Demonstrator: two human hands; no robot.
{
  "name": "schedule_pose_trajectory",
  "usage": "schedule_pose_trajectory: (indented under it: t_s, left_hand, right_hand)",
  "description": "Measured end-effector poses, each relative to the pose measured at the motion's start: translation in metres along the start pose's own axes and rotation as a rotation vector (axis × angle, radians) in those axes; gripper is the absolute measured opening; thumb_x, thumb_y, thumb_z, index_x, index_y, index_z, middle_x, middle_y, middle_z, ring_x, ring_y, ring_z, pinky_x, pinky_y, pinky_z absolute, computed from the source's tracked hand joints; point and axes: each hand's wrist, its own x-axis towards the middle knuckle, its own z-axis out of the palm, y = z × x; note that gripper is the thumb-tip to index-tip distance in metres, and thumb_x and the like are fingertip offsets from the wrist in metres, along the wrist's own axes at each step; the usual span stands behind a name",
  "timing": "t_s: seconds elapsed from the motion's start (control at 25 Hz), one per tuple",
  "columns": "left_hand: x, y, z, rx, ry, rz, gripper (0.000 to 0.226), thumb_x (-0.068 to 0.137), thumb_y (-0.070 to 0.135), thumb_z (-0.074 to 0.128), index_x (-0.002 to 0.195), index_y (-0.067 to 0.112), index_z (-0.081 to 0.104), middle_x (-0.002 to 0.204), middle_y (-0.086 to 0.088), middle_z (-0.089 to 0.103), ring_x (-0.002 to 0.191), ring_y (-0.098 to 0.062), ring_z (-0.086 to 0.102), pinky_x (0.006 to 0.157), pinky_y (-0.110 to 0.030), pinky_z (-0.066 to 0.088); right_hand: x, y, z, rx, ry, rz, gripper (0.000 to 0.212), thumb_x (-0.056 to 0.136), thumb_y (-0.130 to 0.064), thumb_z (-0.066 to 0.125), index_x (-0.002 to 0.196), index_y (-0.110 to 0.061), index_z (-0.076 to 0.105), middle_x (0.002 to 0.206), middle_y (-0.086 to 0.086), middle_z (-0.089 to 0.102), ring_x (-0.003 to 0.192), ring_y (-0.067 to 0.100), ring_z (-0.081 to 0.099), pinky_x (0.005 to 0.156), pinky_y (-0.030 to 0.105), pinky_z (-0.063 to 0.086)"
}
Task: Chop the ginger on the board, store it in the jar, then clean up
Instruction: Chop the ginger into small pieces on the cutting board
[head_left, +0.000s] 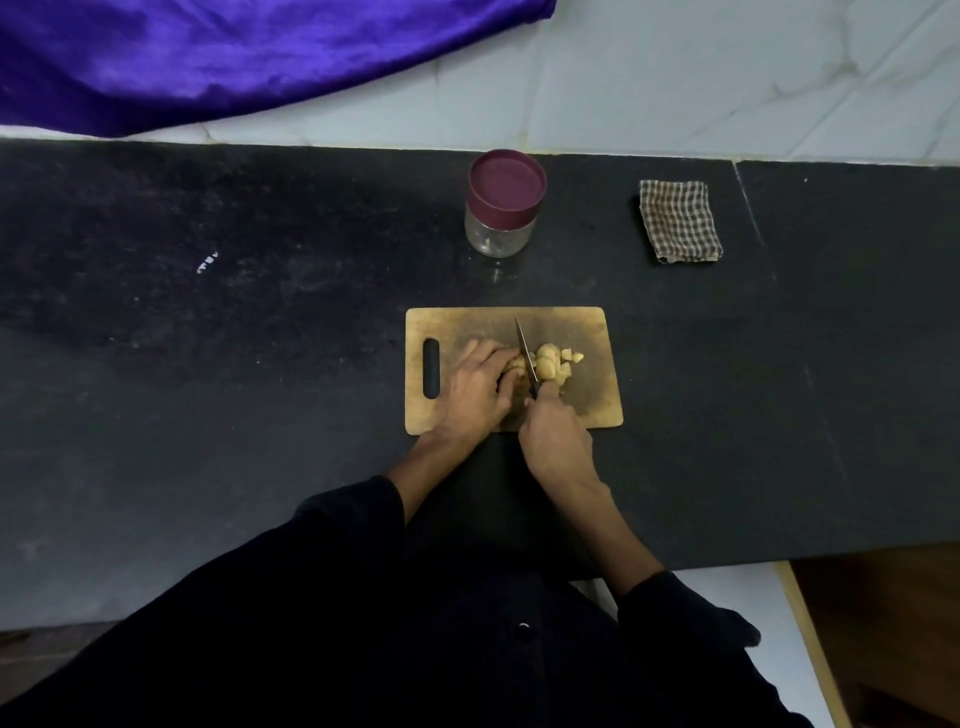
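- Right hand (558, 436) gripping knife (525, 353), blade down between uncut ginger and cut pieces (556, 361).
- Left hand (475, 389) curled over uncut ginger on board (597, 400).
- Chopping partly done; jar (504, 205) lidded, cloth (679, 221) unused beyond.

Head-worn camera looks steeply down, close over the counter (260, 364).

Maroon-lidded jar (503, 208); brown-checked cloth (679, 222); tan board (592, 332); purple fabric (208, 57).
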Motion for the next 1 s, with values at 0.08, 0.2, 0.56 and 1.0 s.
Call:
schedule_pose_trajectory:
  t_s: [0.08, 0.2, 0.56, 1.0]
  left_hand:
    - [0.000, 0.000, 0.000, 0.000, -0.001, -0.005, 0.024, 0.087, 0.008, 0.064, 0.110, 0.004, 0.067, 0.100, -0.008, 0.063, 0.096, -0.022, 0.053, 0.082, -0.028, 0.046]
    - [-0.001, 0.001, 0.000, -0.014, 0.009, -0.027, 0.023, 0.087, 0.009, 0.064, 0.109, 0.004, 0.068, 0.098, -0.008, 0.063, 0.095, -0.021, 0.052, 0.082, -0.026, 0.044]
    - [-0.002, 0.003, 0.000, 0.012, -0.021, -0.033, 0.025, 0.087, 0.009, 0.062, 0.111, 0.004, 0.066, 0.100, -0.008, 0.062, 0.099, -0.024, 0.052, 0.085, -0.034, 0.048]
    - [-0.002, 0.006, -0.007, -0.028, -0.030, -0.041, 0.020, 0.087, 0.009, 0.062, 0.107, 0.006, 0.063, 0.103, -0.009, 0.062, 0.102, -0.023, 0.051, 0.088, -0.032, 0.043]
  right_hand:
    - [0.003, -0.001, -0.001, -0.017, -0.027, -0.001, 0.022, 0.104, -0.020, 0.041, 0.123, -0.009, 0.044, 0.108, 0.013, 0.065, 0.098, 0.032, 0.066, 0.081, 0.045, 0.053]
    - [0.009, -0.005, -0.002, -0.051, -0.067, 0.008, 0.021, 0.101, -0.014, 0.043, 0.122, -0.007, 0.045, 0.112, 0.015, 0.064, 0.101, 0.033, 0.065, 0.082, 0.044, 0.053]
    - [0.010, 0.002, -0.010, 0.076, -0.074, 0.014, 0.024, 0.104, -0.020, 0.042, 0.121, -0.005, 0.050, 0.110, 0.017, 0.065, 0.101, 0.034, 0.064, 0.082, 0.044, 0.051]
    - [-0.004, 0.010, -0.012, 0.230, -0.044, 0.004, 0.023, 0.105, -0.026, 0.042, 0.120, -0.011, 0.050, 0.102, 0.009, 0.064, 0.093, 0.026, 0.065, 0.083, 0.049, 0.055]
